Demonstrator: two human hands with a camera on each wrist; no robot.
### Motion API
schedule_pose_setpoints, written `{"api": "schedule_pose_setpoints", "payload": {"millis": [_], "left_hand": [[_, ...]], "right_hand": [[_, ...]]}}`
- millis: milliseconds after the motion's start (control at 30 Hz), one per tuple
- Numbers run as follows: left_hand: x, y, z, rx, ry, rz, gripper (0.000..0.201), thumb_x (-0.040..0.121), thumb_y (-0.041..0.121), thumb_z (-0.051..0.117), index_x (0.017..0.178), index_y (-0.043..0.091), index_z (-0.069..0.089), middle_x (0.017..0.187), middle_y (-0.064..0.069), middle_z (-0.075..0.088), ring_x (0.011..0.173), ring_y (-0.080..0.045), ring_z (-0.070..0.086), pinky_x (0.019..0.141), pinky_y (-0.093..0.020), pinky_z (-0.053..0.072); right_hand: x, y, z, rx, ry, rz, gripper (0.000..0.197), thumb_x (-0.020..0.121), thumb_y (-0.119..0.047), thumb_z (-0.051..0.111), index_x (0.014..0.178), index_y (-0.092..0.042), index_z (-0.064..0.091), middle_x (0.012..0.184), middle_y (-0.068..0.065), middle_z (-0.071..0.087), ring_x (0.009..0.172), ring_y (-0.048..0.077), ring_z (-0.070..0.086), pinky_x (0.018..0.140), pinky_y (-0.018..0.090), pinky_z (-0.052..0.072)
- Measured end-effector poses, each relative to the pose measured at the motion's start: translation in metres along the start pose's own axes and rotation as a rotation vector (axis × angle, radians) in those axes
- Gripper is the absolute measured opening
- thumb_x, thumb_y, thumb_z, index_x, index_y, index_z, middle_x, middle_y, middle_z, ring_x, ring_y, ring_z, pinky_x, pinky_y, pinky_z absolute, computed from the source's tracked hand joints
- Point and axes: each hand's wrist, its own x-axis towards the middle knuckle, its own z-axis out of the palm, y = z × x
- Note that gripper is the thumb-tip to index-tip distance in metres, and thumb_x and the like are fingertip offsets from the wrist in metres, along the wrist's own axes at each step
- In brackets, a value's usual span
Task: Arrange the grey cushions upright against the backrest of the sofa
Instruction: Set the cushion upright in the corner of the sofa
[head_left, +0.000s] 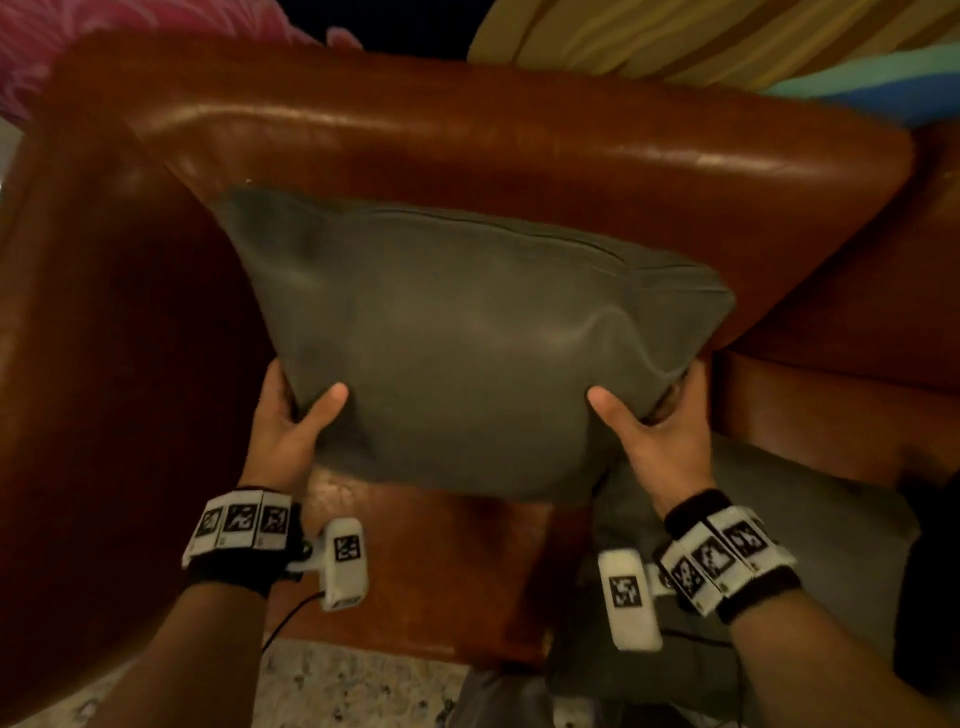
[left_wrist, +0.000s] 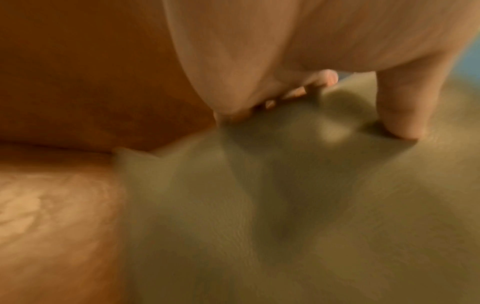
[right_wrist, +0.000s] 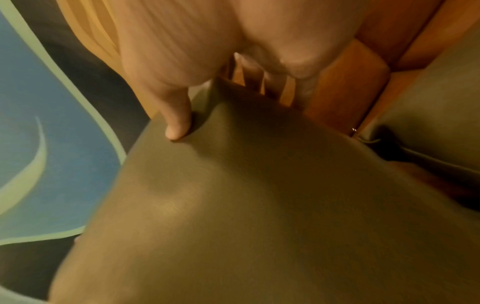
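Observation:
A large grey cushion (head_left: 467, 338) is held up in front of the brown leather backrest (head_left: 519, 145) of the sofa, its top edge near the backrest. My left hand (head_left: 291, 421) grips its lower left side, thumb on the front and fingers behind. My right hand (head_left: 660, 421) grips the lower right side the same way. The wrist views show the thumbs pressed into the grey cushion (left_wrist: 298, 205) (right_wrist: 246, 195). A second grey cushion (head_left: 810, 545) lies flat on the seat at the lower right, also in the right wrist view (right_wrist: 436, 115).
The sofa's left armrest (head_left: 104, 364) stands close beside the held cushion. Bare seat leather (head_left: 441, 571) shows under the cushion. Speckled floor (head_left: 337, 686) lies in front. Pink fabric (head_left: 104, 26) and striped yellow cloth (head_left: 727, 36) hang behind the backrest.

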Motion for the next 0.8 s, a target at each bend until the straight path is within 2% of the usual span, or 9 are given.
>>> {"api": "schedule_pose_setpoints", "payload": {"millis": [167,300,366,433,533,600,666,733,800], "left_hand": [[0.018,-0.017,0.026,0.108,-0.161,-0.082,0.066,0.092,0.004,0.058,0.149,0.021,0.030,0.149,-0.001,0.045,0.134,-0.015,0.046,0.104,-0.028,0.044],[0.006,-0.039,0.029,-0.065,0.218,-0.242,0.060,0.090,0.048,0.058,0.146,0.036,0.036,0.144,0.006,0.047,0.133,-0.021,0.047,0.108,-0.045,0.043],[-0.002,-0.050,0.038,-0.228,0.312,-0.507,0.069,0.082,0.074,0.046,0.134,0.029,0.049,0.125,0.001,0.056,0.117,-0.027,0.056,0.105,-0.050,0.043],[-0.008,-0.045,0.059,-0.386,0.224,-0.660,0.071,0.081,0.080,0.034,0.119,0.023,0.055,0.110,-0.006,0.058,0.094,-0.030,0.057,0.100,-0.051,0.044],[-0.007,-0.022,0.088,-0.497,0.220,-0.640,0.062,0.095,0.060,0.036,0.133,0.014,0.054,0.131,-0.010,0.059,0.096,-0.028,0.061,0.083,-0.043,0.052],[-0.005,-0.011,0.090,-0.493,0.223,-0.695,0.056,0.095,0.048,0.042,0.138,0.014,0.052,0.146,-0.004,0.051,0.113,-0.024,0.063,0.077,-0.035,0.052],[-0.003,-0.011,0.079,-0.446,0.268,-0.702,0.047,0.091,0.038,0.048,0.133,0.017,0.057,0.144,-0.007,0.054,0.094,-0.021,0.067,0.064,-0.031,0.047],[-0.004,-0.012,0.070,-0.391,0.379,-0.604,0.045,0.084,0.028,0.056,0.129,0.026,0.055,0.133,-0.010,0.063,0.083,-0.026,0.063,0.069,-0.037,0.050],[-0.006,-0.005,0.066,-0.474,0.471,-0.419,0.067,0.081,0.015,0.062,0.141,0.039,0.043,0.130,-0.006,0.063,0.100,-0.030,0.065,0.086,-0.050,0.054]], "right_hand": [[0.032,0.008,-0.004,-0.197,-0.080,0.088,0.096,0.066,-0.025,0.087,0.142,-0.018,0.029,0.130,-0.006,0.050,0.128,0.019,0.050,0.099,0.025,0.039],[0.033,-0.036,-0.021,-0.144,0.235,-0.118,0.076,0.074,-0.032,0.080,0.135,-0.013,0.040,0.125,-0.005,0.050,0.125,0.018,0.050,0.091,0.005,0.042],[0.031,-0.061,-0.015,-0.388,0.254,-0.381,0.077,0.072,-0.049,0.076,0.134,-0.017,0.043,0.135,0.001,0.047,0.129,0.019,0.044,0.108,0.027,0.038],[0.033,-0.071,0.006,-0.786,0.024,-0.506,0.082,0.068,-0.067,0.065,0.136,-0.027,0.042,0.147,0.005,0.040,0.140,0.024,0.033,0.114,0.050,0.025],[0.041,-0.070,0.035,-1.151,-0.304,-0.408,0.094,0.066,-0.077,0.060,0.144,-0.038,0.024,0.156,0.002,0.029,0.145,0.028,0.026,0.112,0.071,0.005],[0.040,-0.069,0.039,-1.177,-0.321,-0.394,0.097,0.065,-0.077,0.060,0.145,-0.041,0.018,0.155,0.003,0.032,0.140,0.032,0.034,0.111,0.073,0.008],[0.030,-0.069,0.037,-1.164,-0.307,-0.394,0.095,0.066,-0.076,0.059,0.144,-0.043,0.017,0.152,0.002,0.038,0.136,0.033,0.040,0.110,0.073,0.011],[0.017,-0.069,0.032,-1.132,-0.283,-0.365,0.092,0.067,-0.075,0.060,0.143,-0.045,0.017,0.149,0.002,0.043,0.134,0.033,0.044,0.110,0.071,0.016],[0.008,-0.064,0.022,-0.996,-0.230,-0.293,0.089,0.066,-0.073,0.064,0.139,-0.047,0.020,0.146,0.001,0.047,0.131,0.033,0.047,0.111,0.066,0.024]]}}
